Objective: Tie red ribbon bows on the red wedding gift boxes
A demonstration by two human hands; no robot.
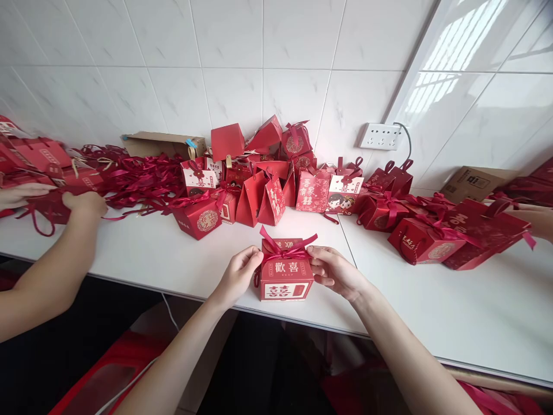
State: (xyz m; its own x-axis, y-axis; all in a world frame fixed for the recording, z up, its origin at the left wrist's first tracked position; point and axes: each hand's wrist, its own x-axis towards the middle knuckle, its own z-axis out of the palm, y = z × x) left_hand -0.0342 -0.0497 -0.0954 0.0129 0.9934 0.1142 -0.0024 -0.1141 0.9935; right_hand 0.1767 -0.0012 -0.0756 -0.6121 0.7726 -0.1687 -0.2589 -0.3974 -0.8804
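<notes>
A small red gift box [287,273] with pale Chinese characters stands upright near the table's front edge. Across its top lies a dark red ribbon [286,252] tied in a bow, its two tails sticking up and outward. My left hand [240,272] pinches the ribbon at the bow's left side, thumb and fingers together, beside the box. On the other side, my right hand [337,270] has thumb and forefinger closed on the bow's right side, its other fingers curled close to the box wall. A cord handle hangs at the box's left.
Finished-looking red boxes [201,216] crowd the table's back, with a heap of loose ribbons [144,178] and a cardboard tray [164,143] behind. At left, another person's hands [86,202] work on a red box. Another hand [536,219] shows at right. A socket [382,136] is on the wall.
</notes>
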